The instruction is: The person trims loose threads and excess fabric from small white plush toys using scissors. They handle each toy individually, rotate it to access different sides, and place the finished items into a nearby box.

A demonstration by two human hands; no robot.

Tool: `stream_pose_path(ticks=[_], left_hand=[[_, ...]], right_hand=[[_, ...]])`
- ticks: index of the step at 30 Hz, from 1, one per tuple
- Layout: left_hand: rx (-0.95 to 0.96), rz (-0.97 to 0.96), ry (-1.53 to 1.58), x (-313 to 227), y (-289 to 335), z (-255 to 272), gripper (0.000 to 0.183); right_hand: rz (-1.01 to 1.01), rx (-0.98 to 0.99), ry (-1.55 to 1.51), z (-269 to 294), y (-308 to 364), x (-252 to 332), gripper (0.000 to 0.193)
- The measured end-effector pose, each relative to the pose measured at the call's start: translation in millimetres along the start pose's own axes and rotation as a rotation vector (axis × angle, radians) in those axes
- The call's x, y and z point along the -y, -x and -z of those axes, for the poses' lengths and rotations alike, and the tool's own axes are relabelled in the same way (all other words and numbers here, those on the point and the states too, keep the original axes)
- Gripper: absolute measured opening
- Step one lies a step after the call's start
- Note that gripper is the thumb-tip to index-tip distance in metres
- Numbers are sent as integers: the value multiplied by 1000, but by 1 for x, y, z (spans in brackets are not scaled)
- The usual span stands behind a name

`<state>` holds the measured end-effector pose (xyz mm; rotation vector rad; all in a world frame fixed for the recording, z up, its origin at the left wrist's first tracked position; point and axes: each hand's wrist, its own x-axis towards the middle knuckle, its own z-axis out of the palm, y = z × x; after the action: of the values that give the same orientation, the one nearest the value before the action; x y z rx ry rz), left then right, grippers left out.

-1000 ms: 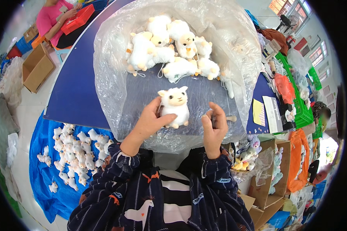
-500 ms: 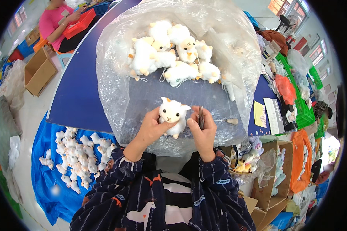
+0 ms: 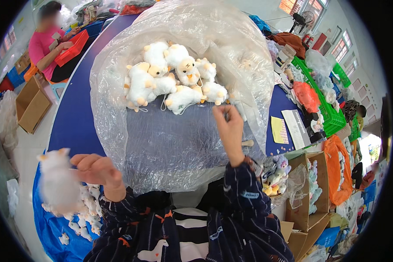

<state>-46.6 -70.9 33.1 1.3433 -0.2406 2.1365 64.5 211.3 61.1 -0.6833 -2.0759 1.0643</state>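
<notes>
A white plush sheep [image 3: 59,181], smeared by motion, is over the blue tarp at the left. Beside its edge, my left hand [image 3: 98,170] has its fingers stretched toward it and partly apart; the sheep seems free of them. My right hand [image 3: 229,126] is closed on small dark thread snips [image 3: 226,116], mostly hidden by the fingers, above the plastic-covered table. Just past that hand lies a heap of white plush sheep [image 3: 179,78] with cream feet and thin loops. A tool with a wooden handle [image 3: 248,143] rests on the plastic near my right wrist.
Clear plastic sheeting [image 3: 111,96] covers part of the blue table [image 3: 70,122]. Several more sheep lie on the blue tarp [image 3: 46,236]. Cards [image 3: 294,129], a green crate [image 3: 329,118] and cardboard boxes [image 3: 316,214] are at right. A person in pink [image 3: 43,50] sits far left with a red tray.
The sheep my left hand held in front of me has gone left over the tarp, and the hand has opened. My right hand has moved up toward the heap. The view has shifted.
</notes>
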Motion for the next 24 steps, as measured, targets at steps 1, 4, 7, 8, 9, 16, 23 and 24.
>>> stream_pose_path(ticks=[1, 4, 7, 8, 9, 16, 23, 24], left_hand=[[82, -10, 321, -2, 1, 6, 52], [-76, 199, 286, 21, 1, 11, 55], [-387, 515, -136, 49, 5, 8, 52], [-510, 655, -285, 56, 4, 7, 45], [-510, 678, -363, 61, 2, 5, 41], [-569, 902, -775, 89, -18, 2, 28], [-966, 829, -245, 126, -23, 22, 38], [-956, 777, -229, 125, -23, 19, 40]], right_hand=[[158, -143, 116, 0, -15, -12, 25], [413, -356, 362, -15, -53, -53, 28], [275, -193, 432, -19, -67, -64, 33], [247, -156, 449, -17, -69, -68, 34], [222, -106, 459, -18, -71, -66, 34], [-125, -64, -116, 29, -2, -36, 24], [-384, 196, -663, 13, 84, -11, 25], [-320, 216, -607, 10, 87, -10, 24]])
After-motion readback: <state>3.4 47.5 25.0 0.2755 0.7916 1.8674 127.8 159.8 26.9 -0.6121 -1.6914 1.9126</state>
